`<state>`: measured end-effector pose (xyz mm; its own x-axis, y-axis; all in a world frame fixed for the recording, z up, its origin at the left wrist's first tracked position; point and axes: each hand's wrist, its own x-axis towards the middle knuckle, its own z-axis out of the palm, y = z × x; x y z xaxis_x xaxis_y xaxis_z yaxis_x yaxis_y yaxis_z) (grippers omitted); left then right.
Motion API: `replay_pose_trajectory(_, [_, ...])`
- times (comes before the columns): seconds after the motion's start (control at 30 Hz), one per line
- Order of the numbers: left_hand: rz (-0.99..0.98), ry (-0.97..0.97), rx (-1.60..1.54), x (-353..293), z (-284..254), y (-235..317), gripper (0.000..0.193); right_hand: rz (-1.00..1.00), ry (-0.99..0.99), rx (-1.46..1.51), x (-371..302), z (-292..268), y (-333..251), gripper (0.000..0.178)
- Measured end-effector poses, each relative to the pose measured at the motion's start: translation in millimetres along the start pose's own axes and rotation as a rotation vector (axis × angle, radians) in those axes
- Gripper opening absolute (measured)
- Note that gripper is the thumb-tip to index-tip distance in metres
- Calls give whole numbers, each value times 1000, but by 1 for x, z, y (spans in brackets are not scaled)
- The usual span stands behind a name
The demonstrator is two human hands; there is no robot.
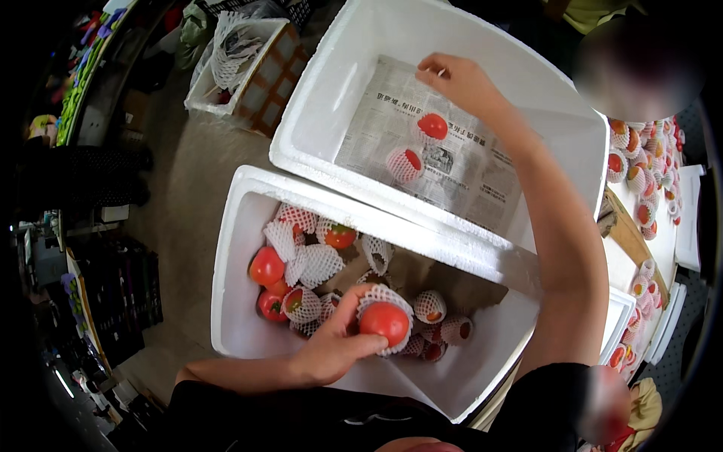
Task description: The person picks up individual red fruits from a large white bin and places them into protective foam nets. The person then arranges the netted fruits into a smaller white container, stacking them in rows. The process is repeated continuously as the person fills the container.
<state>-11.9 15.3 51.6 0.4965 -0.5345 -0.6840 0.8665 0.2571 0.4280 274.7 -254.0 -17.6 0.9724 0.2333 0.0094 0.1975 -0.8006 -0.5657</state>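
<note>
My left hand (335, 348) is closed around a red tomato (385, 324) in a white foam net, above the near foam box (233, 248). Below it lie several tomatoes in nets (431, 306), some bare tomatoes (266, 266) and loose foam nets (314, 264). My right hand (459, 81) reaches into the far foam box (316, 105), over its newspaper lining (467, 184). Its fingers are loosely curled with a gap between them, and nothing shows in it. Two netted tomatoes rest on the newspaper, one red side up (432, 128) and one tilted (405, 163).
Many netted tomatoes (644, 166) cover a white surface at the right. A white container with foam nets (230, 60) stands at the far left on the floor (177, 173). Other people (640, 68) are at the right edge, partly blurred.
</note>
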Motion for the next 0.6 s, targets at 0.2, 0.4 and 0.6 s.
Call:
replay_pose_trajectory(0.2, [159,21,-126,-4,5,-2,73,-214,9,382,-30,-57,-80,27])
replay_pose_trajectory(0.4, [230,-169,-80,-8,3,2,77,-128,-578,442,-169,-49,-177,24])
replay_pose_trajectory(0.6, [300,-210,77,-15,9,0,68,354,-425,975,-248,-29,-174,24])
